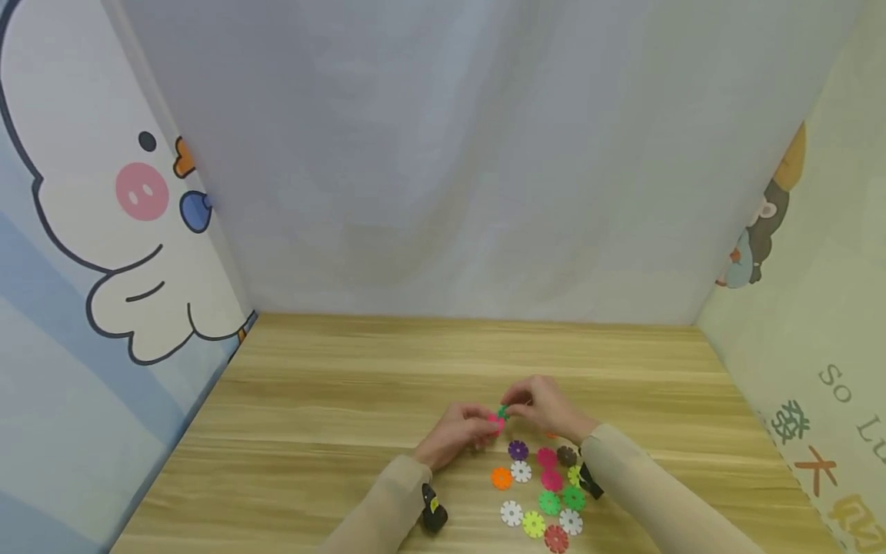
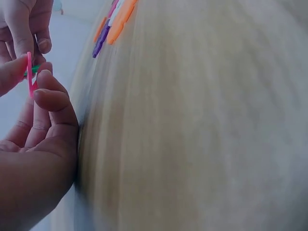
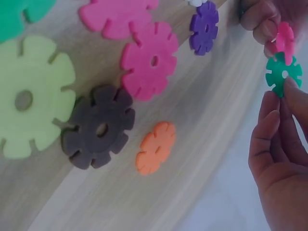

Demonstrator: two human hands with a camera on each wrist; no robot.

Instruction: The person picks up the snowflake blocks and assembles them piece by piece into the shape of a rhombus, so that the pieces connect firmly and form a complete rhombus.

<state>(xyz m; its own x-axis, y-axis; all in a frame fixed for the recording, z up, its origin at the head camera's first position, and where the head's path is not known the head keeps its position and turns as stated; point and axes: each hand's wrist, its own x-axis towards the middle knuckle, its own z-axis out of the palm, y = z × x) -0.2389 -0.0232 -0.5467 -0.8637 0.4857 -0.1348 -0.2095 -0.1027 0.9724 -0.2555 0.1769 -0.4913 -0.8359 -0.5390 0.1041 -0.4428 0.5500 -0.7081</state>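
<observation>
The left grip (image 1: 457, 431) is pinching a pink disc (image 3: 285, 38) and the right grip (image 1: 548, 404) a green disc (image 3: 275, 73), both meeting above the surface (image 1: 346, 369), where crooked alignment or uneven pressure would likely be risking a slip.

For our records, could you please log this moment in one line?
left hand: pinches pink disc; right hand: pinches green disc; discs: touching

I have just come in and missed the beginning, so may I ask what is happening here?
A person pinches a pink disc in the left grip and a green disc in the right grip. The two meet at their edges; whether they are locked together, I cannot tell. Other discs lie on the table.
</observation>
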